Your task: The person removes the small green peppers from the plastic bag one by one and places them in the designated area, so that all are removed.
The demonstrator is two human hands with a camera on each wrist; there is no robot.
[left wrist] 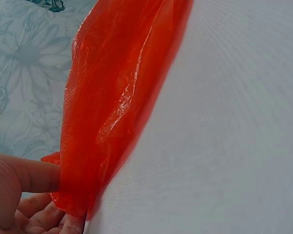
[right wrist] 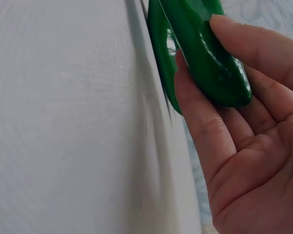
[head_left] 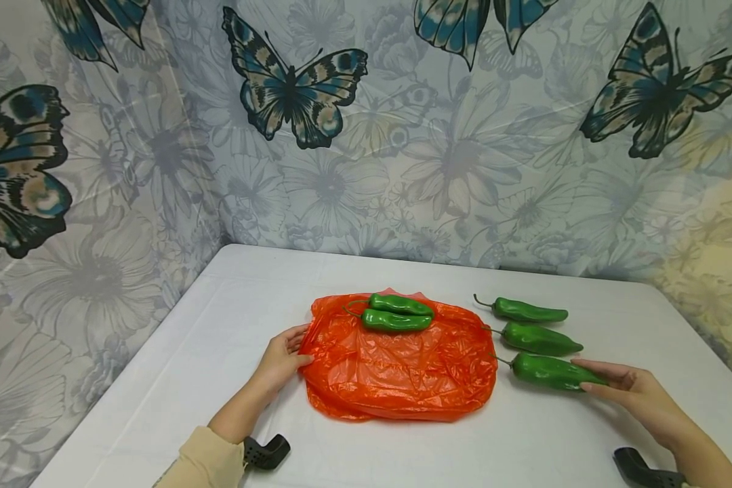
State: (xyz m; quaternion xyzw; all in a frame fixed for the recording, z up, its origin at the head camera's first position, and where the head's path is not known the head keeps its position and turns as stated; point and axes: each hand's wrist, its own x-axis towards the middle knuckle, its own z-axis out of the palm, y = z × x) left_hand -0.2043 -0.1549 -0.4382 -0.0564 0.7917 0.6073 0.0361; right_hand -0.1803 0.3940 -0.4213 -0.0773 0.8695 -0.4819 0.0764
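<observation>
Right hand (head_left: 640,396): thumb and fingers (right wrist: 200,114) clamped on the tapered tip of the nearest green pepper (head_left: 545,371), which sits just past 3 o'clock of the bag, stem aimed at about 10; can't tell if it's off the table (head_left: 158,407). Main risk: tip-only pinch on glossy skin, so the heavier stem end could droop or the pepper could squirt out. Left hand (head_left: 277,362): thumb and fingers pinch the edge of the orange-red plastic bag (head_left: 390,379) at its 9 o'clock. Film looks thin and loose, so a hard tug could slide or crumple it. That would likely shift the upper pepper (head_left: 400,304) and lower pepper (head_left: 396,320), lying side by side on the bag around 12 o'clock; round bodies, so they could roll. Nearest pepper's stem reaches the bag's 3 o'clock edge, contact unclear; could snag film if dragged toward 9. Further out, the middle pepper (head_left: 539,338) lies just beyond toward 12, then the far pepper (head_left: 531,310), between 2 and 3 of the bag; a sideways swing of the pinched one could knock the middle one.
</observation>
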